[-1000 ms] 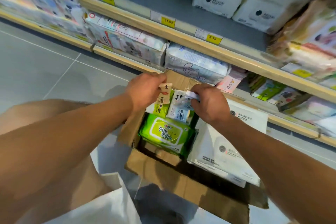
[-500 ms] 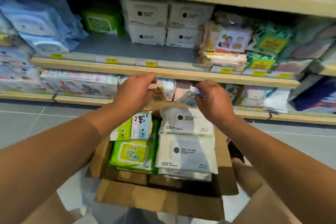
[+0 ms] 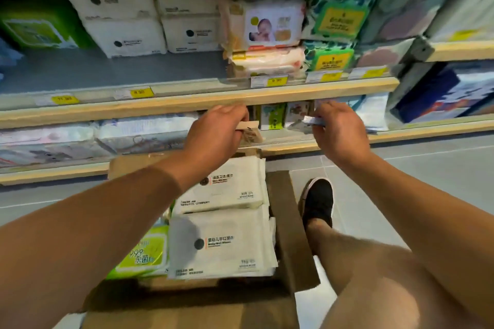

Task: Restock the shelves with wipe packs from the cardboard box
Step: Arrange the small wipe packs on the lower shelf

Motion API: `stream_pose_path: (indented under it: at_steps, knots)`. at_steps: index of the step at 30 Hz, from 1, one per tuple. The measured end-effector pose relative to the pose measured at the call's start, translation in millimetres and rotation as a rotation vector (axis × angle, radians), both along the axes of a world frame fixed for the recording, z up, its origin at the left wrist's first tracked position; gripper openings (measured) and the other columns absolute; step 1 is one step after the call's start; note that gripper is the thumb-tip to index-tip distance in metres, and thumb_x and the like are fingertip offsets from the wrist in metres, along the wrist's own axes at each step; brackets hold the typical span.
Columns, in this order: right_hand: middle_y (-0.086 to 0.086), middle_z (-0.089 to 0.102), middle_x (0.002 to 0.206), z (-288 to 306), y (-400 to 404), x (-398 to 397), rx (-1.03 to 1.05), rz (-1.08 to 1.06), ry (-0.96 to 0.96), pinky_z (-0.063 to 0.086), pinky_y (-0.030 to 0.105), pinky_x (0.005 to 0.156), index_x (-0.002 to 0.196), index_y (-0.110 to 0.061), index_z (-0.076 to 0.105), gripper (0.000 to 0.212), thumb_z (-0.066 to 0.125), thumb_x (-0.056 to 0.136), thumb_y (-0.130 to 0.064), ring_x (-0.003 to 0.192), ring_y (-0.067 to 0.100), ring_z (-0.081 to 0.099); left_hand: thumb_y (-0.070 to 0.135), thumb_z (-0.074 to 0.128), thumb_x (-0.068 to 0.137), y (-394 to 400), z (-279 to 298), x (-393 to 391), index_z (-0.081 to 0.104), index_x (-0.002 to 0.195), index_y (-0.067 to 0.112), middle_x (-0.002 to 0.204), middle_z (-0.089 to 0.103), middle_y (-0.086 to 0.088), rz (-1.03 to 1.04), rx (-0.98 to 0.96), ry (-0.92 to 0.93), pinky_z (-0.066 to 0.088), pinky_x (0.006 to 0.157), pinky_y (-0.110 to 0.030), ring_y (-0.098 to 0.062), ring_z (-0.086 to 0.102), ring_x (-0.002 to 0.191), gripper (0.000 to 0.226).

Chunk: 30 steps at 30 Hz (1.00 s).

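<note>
Left hand (image 3: 213,128) clamps beige mini wipe pack (image 3: 251,134), right hand (image 3: 338,128) clamps blue one (image 3: 311,121). Lower shelf (image 3: 294,145) slot at frame centre, just ahead; right nearer. Cardboard box (image 3: 283,211) below.

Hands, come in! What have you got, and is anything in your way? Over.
Left hand gripping small tan pack. Right hand gripping small blue pack. Both at lower shelf. Nothing blocking.

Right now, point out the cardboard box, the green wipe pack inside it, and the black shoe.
cardboard box (image 3: 287,222): head view, right flap.
green wipe pack (image 3: 145,254): head view, top label.
black shoe (image 3: 318,199): head view, upper.
</note>
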State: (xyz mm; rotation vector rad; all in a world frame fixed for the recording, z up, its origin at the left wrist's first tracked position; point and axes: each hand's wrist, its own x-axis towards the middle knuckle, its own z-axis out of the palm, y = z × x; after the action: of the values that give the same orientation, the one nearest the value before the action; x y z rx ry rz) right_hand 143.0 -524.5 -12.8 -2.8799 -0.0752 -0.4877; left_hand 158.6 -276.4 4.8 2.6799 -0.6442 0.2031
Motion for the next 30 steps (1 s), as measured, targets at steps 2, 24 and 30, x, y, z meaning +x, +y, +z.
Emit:
stream_pose_path:
  at_steps: [2, 24, 30]
  knots:
    - [0.017, 0.065, 0.091, -16.1, -13.7, 15.0, -0.042, 0.022, -0.008, 0.049, 0.040, 0.063, 0.096, -0.004, 0.066, 0.012, 0.064, 0.085, -0.005, 0.085, 0.040, 0.057, 0.016, 0.061, 0.084, -12.3, -15.7, 11.8, 0.052, 0.094, 0.026, 0.097, 0.062, 0.003, -0.013, 0.004, 0.015, 0.046, 0.072, -0.037, -0.022, 0.051, 0.092, 0.017]
    - [0.011, 0.062, 0.079, -184.6, -42.5, 119.9, -0.306, -0.013, 0.132, 0.041, 0.036, 0.063, 0.086, -0.009, 0.068, 0.022, 0.078, 0.067, -0.003, 0.071, 0.034, 0.054, 0.011, 0.065, 0.078, -37.8, -120.8, 104.0, 0.053, 0.084, 0.025, 0.077, 0.059, 0.003, -0.082, -0.047, 0.131, 0.044, 0.063, -0.039, -0.020, 0.051, 0.072, 0.019]
    - [0.012, 0.057, 0.097, -181.0, -43.2, 121.5, -0.372, -0.067, 0.083, 0.029, 0.041, 0.082, 0.097, -0.012, 0.069, 0.021, 0.072, 0.077, -0.010, 0.093, 0.036, 0.048, 0.013, 0.066, 0.079, -38.1, -126.6, 99.9, 0.055, 0.087, 0.025, 0.077, 0.055, 0.008, -0.062, -0.029, 0.158, 0.039, 0.060, -0.031, -0.016, 0.049, 0.070, 0.019]
